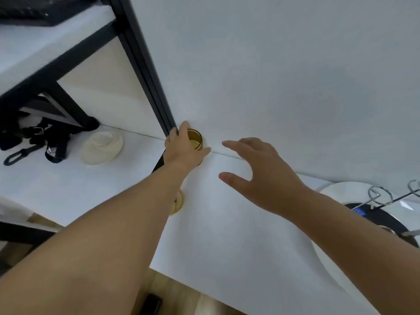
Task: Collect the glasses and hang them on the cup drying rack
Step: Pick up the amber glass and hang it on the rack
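An amber glass (196,139) stands upright at the far edge of the white table (227,223), against the wall. My left hand (183,147) is wrapped around its left side, fingers on the rim and thumb toward the right. A little to the right, my right hand (256,169) hovers above the table with fingers spread and nothing in it. The cup drying rack (381,197), a wire stand with round loops on a white base, sits at the right edge. Part of another pale yellow object (178,203) shows under my left forearm.
A black metal frame post (145,64) rises just left of the glass. On the left table lie a cream round cap (102,147) and black straps with buckles (34,137). The wooden floor (181,298) shows below the table's near edge.
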